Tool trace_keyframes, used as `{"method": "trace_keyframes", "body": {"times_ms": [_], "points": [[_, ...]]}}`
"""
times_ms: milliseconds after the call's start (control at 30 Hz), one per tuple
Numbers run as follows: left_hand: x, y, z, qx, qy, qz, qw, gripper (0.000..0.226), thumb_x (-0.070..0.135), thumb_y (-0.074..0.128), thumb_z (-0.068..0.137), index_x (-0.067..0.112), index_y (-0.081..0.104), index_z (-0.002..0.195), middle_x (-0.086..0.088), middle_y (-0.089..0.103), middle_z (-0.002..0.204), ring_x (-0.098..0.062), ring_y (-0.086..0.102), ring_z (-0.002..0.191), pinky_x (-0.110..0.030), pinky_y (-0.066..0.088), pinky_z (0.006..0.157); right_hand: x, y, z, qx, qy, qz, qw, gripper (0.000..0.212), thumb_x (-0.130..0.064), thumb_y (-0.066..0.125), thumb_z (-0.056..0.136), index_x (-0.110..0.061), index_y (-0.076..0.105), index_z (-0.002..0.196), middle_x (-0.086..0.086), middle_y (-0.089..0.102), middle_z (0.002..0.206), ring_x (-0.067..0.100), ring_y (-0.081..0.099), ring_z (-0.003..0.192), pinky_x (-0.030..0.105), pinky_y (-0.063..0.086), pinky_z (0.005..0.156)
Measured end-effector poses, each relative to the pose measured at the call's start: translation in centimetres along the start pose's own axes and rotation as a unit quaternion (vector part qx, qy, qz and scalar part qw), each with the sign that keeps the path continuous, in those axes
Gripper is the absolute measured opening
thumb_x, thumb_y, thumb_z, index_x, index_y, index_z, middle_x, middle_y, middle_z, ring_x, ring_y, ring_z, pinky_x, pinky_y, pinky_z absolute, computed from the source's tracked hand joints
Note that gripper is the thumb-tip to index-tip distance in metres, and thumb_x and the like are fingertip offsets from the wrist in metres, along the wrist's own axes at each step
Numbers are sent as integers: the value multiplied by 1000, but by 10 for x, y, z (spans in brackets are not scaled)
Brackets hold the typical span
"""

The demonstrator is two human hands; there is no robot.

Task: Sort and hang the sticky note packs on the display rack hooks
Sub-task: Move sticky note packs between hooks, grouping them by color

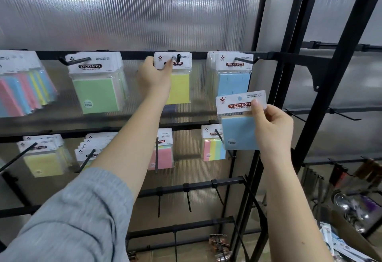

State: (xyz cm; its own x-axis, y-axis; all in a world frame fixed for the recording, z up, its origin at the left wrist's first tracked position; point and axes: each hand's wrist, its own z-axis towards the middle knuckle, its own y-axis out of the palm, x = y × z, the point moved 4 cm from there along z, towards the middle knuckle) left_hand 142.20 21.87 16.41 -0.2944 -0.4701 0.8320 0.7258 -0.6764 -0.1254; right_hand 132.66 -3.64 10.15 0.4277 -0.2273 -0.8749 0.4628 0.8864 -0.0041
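Two hands in use, both busy. Left hand (pixel 154 73): pinching header card of yellow pack (pixel 178 84), which sits on the mid hook (pixel 177 57) of the rack's top rail (pixel 132 54). Right hand (pixel 272 129): thumb and fingers grasping header card of blue pack (pixel 240 124), held off the rack near its right edge, just below the hung blue stack (pixel 233 75) on the top rail's right hook (pixel 245 61).

Handling, my read: pks light, pad block stiffish, clear sleeve prob. slippery, card header thin and bendy. Best hold = header card beside the punch hole (pixel 239 98), hole left clear for the hook tip.

Other stock: green stack (pixel 97 92) toward top rail's left; mixed-colour pks on lower rail (pixel 186 126).
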Motion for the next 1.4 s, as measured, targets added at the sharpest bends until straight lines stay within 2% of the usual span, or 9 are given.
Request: {"method": "trace_keyframes", "body": {"times_ms": [67,167,433,567,733,867,1000,1233,1400], "points": [[-2,2,4,14,4,19,1000,34,52,63,81,23,45,75,3,59,86,-23,57,87,-31,39,60,-1,1,1,-1,-1,2,1000,40,-35,55,95,-6,61,70,-2,61,66,-1,41,53,15,29,48],[-4,4,7,32,3,50,998,38,52,64,81,19,48,88,-1,57,104,-24,54,97,-36,43,76,-3,1,3,2,1,-1,1000,40,-37,56,94,-9,57,66,0,62,68,0,42,53,16,30,49],[-22,-2,-12,-4,-53,-2,999,38,46,54,89,15,48,110,-2,53,109,-23,57,93,-37,49,78,-13,2,8,24,-14,55,998,33,-34,65,89,-5,65,72,-5,59,61,-3,43,51,10,32,47],[-40,-18,-37,-74,-83,21,994,32,36,44,96,11,54,115,3,54,105,-16,49,93,-26,35,78,-21,7,14,29,-19,74,997,37,-34,66,88,-1,65,71,-3,54,60,-1,40,52,12,32,49],[-74,-32,-71,-142,-119,93,978,24,33,43,96,16,55,110,1,56,109,-18,50,95,-32,43,84,-35,9,23,44,-30,103,993,33,-35,64,90,-18,60,61,-7,53,59,-2,40,52,11,31,50],[-90,-37,-78,-173,-117,170,963,25,26,43,96,13,57,111,-1,58,111,-17,47,95,-27,35,79,-44,6,33,69,-32,160,984,33,-31,63,91,-20,60,60,-11,58,60,0,47,55,16,38,56],[-100,-40,-81,-189,-125,219,949,25,26,43,97,12,57,113,-7,60,115,-23,52,101,-30,38,78,-46,7,42,76,-16,182,980,30,-29,64,90,-18,62,62,-15,59,55,2,51,54,19,41,56],[-108,-38,-85,-213,-144,236,937,23,27,42,96,16,56,110,-5,60,115,-23,51,100,-30,37,78,-45,6,46,70,-12,162,984,30,-27,64,89,-17,61,61,-15,58,52,1,49,50,13,38,51],[-108,-36,-84,-213,-147,225,939,19,28,43,96,19,56,106,-3,59,111,-20,47,93,-29,35,76,-45,3,51,67,-12,135,988,34,-27,63,86,-21,58,54,-11,55,55,8,46,57,20,36,56]]}}
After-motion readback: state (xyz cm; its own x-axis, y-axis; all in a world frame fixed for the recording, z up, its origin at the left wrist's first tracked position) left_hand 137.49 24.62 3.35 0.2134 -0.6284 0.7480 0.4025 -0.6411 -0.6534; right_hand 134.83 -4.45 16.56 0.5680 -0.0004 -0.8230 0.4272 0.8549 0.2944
